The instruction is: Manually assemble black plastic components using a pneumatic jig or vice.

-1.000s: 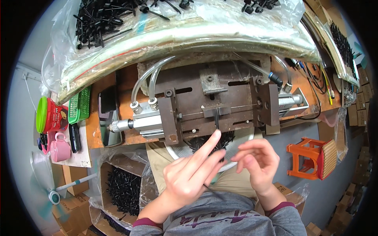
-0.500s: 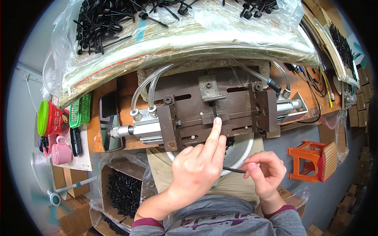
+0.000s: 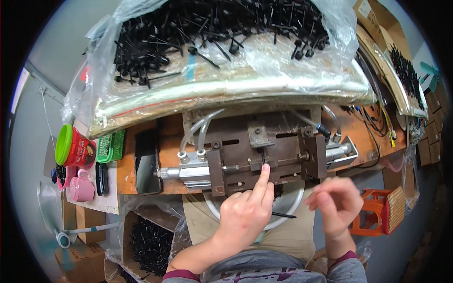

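Since the preceding frame, the right grip (image 3: 336, 203) has moved clear of the loose black rod (image 3: 284, 215). Its fingers are loosely curled, partly spread, with no object visible between them. Left grip (image 3: 246, 210): index fingertip on the seated black part (image 3: 264, 155) at the centre of the brown metal fixture (image 3: 236, 153); remaining fingers bent, apparently closed on the loose rod, though the contact is hidden. Progress, as judged: one part is in place; the rod remains outside the fixture, and further black pieces lie in the white bowl (image 3: 298, 200). Edges: the bowl sits at the front of the worktop (image 3: 171, 141). Room: a gap separates the right grip from the bowl's rim; the orange stool (image 3: 394, 207) stands beyond.
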`<state>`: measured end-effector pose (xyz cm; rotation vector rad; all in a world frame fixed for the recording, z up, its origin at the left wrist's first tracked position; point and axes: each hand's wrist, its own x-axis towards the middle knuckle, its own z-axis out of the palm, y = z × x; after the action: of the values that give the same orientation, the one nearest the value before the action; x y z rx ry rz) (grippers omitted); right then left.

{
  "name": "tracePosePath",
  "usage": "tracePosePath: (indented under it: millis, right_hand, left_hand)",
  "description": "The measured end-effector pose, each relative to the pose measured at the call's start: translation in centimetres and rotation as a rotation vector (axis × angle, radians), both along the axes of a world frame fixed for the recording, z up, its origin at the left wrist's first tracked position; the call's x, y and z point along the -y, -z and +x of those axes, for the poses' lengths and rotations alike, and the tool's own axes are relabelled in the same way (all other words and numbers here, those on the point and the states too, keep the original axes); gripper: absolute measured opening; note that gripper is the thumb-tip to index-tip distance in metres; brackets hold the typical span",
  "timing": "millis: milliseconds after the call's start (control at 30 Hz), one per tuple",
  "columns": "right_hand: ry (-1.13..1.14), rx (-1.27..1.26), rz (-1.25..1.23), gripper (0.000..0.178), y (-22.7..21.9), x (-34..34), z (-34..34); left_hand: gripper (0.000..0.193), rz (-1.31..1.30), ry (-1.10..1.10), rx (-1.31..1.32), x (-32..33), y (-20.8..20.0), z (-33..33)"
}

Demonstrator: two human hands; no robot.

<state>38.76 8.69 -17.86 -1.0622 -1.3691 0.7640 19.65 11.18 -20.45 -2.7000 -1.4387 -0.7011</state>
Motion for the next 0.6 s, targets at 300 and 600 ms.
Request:
tracePosePath:
  millis: [300,600]
  right_hand:
    - [0.087,0.523,0.549,0.007,-7.8,-17.4,-4.1]
    - [0.478,1.147,0.299,0.082,-10.5,-34.9,-7.8]
  left_hand:
    - [0.015,-0.793,0.151,0.523,4.9,5.5,-2.6]
    - [0.050,-0.702,-0.024,0.534,6.0,16.5,-1.7]
